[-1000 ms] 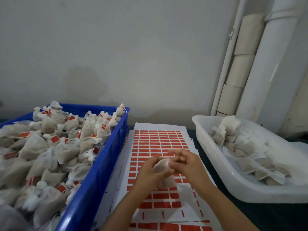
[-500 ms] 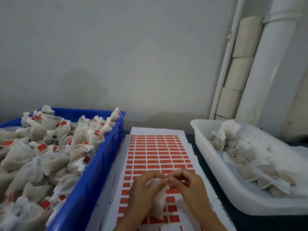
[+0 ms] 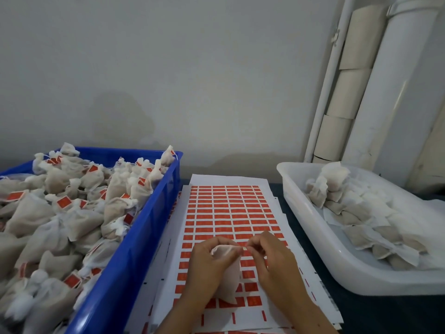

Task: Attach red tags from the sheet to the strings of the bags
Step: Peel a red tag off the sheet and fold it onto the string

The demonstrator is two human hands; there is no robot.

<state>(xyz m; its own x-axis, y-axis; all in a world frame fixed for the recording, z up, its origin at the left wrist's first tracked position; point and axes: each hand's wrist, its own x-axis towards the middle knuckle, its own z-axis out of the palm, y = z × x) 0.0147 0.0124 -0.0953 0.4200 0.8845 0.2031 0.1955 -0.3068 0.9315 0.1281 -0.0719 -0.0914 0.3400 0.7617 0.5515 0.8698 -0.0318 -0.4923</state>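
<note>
A white sheet of red tags lies flat in the middle, with several rows near me peeled off. Over its near part my left hand grips the gathered top of a small white mesh bag, which hangs down below my fingers. My right hand pinches something thin at the bag's mouth, where the string comes out; the string itself is too fine to make out. Whether a tag is between my fingers is hidden.
A blue crate on the left is heaped with bags that carry red tags. A white tub on the right holds untagged bags. A grey wall and white pipes stand behind. More sheets lie under the top one.
Both hands with the bag have come nearer to me along the sheet. The bag now hangs lower from my left hand, and my right fingertips sit at its mouth.
</note>
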